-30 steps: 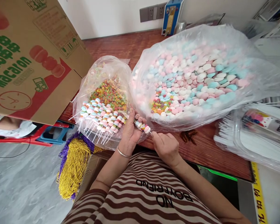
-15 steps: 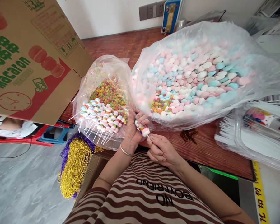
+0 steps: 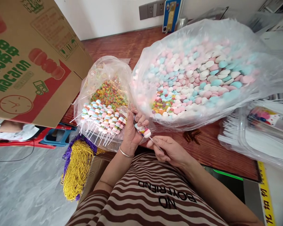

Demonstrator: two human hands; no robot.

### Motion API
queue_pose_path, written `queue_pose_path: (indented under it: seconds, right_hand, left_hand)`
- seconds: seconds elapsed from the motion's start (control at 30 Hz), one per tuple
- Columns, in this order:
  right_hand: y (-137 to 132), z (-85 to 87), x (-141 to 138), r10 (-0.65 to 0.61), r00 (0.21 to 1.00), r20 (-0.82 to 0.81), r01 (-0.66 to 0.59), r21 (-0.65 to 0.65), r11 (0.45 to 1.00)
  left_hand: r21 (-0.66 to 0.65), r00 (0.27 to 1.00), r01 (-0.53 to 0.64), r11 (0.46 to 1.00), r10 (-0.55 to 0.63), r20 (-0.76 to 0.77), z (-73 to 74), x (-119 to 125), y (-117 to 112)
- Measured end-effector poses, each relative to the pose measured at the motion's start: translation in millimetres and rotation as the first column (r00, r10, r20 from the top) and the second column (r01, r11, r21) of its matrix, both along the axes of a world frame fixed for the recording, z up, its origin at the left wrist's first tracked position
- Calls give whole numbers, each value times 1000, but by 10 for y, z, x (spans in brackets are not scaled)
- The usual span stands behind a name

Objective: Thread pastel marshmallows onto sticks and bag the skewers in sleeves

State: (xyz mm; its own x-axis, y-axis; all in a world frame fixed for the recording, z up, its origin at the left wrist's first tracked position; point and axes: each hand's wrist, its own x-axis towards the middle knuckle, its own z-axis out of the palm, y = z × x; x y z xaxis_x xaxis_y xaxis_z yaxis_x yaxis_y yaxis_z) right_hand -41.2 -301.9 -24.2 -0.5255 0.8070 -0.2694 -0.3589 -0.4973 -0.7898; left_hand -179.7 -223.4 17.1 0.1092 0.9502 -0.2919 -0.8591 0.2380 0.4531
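The left hand (image 3: 132, 130) is curling its fingers around the stacked sweets of a candy skewer (image 3: 142, 130), its thumb and fingertips hiding most of the pieces so that only a pink-and-white end is showing. The right hand (image 3: 168, 149) is pinching the skewer's thin white stick near its lower end, fingers narrow and closed on it; the stick itself is barely showing between the two hands. Both hands are working at the near edge of the wooden table (image 3: 132, 44), just in front of two clear bags. The smaller bag (image 3: 101, 72), to the left, is holding colourful ring candies at the far side and a pile of finished skewers (image 3: 101, 117) nearer, their sticks fanning out over the edge. The large bag (image 3: 202, 62), to the right, is holding pastel disc candies, its plastic clouding the ones at the far side. A Macaron carton (image 3: 33, 59) is leaning in from the left, cut off by the frame. Gold bead strings (image 3: 75, 169) are hanging below the table, and a stack of clear packaging (image 3: 257, 131) is lying at the right, partly out of view.
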Motion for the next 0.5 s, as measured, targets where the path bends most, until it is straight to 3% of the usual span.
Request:
queue_pose_path:
  seconds: [0.07,0.17,0.23,0.3,0.33,0.37,0.43,0.5]
  right_hand:
    - [-42,-16,-21,77,971,-227,-110,-134,985]
    - [-94,-64,-79,52,952,-303,-107,-167,980]
    - [-98,-91,-102,15,981,-192,-32,-85,996]
    - [-73,-111,-92,-81,994,79,69,141,988]
    - [-52,-121,-76,-175,954,243,95,308,947]
    - [-30,-132,-55,-300,872,388,83,485,870]
    - [11,-163,-14,-578,625,524,-46,764,643]
    - [36,-203,13,-768,409,493,-240,870,431]
  left_hand:
    - [49,1000,23,999,-23,-11,5,-1,-35]
    - [71,999,45,996,-43,-30,18,-1,-59]
    - [48,998,48,998,-46,-50,31,-6,-49]
    - [8,997,55,998,-54,-60,38,-13,-22]
    - [-14,997,57,998,-58,-58,37,-15,-6]
    - [-37,997,60,998,-61,-52,32,-16,10]
    - [-84,997,54,995,-57,-43,15,-13,37]
    - [-123,998,38,992,-43,-39,0,-5,53]
